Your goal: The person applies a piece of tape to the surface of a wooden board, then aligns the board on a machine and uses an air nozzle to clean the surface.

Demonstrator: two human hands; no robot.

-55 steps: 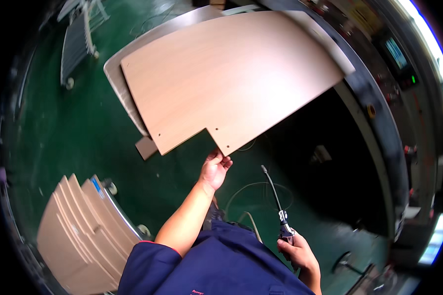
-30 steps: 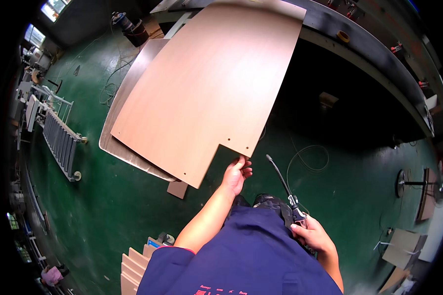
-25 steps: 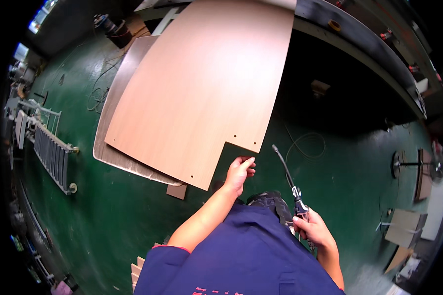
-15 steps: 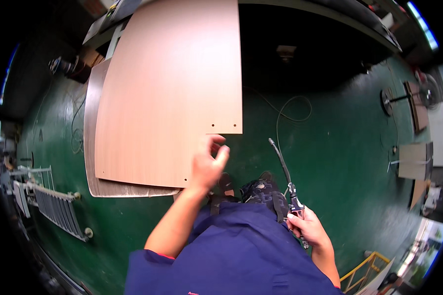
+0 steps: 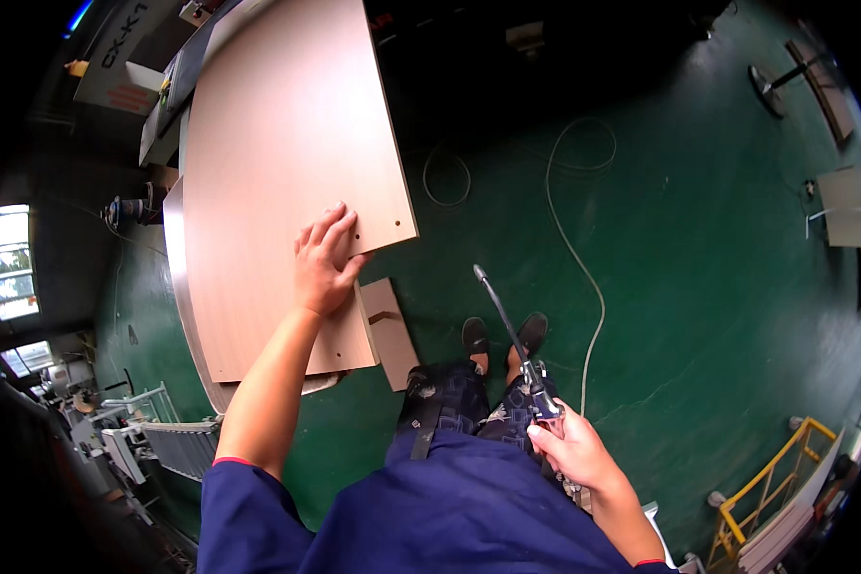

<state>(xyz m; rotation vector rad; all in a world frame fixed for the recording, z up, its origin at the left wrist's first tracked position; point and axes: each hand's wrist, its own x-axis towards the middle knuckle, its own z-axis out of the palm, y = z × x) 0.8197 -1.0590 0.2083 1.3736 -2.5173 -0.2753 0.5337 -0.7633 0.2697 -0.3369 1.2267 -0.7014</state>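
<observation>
A large light wooden panel (image 5: 277, 143) with a notch cut from its near corner lies on a stack of similar panels (image 5: 175, 287). My left hand (image 5: 323, 260) rests on the panel by the notch, fingers flat on top and thumb at the notch edge, next to two small drilled holes. My right hand (image 5: 569, 448) grips a metal air blow gun (image 5: 512, 335) low by my hip. Its long thin nozzle points up and away over the floor, apart from the panel.
A small wooden block (image 5: 392, 320) lies on the green floor just right of the stack, near my shoes (image 5: 502, 335). A white hose (image 5: 584, 239) loops across the floor. A roller rack (image 5: 153, 450) stands at lower left, a yellow railing (image 5: 765, 488) at lower right.
My view has swung round, so the panel now lies to my left. My left hand has slid from the notch edge further onto the panel's top. The right hand keeps the blow gun.
</observation>
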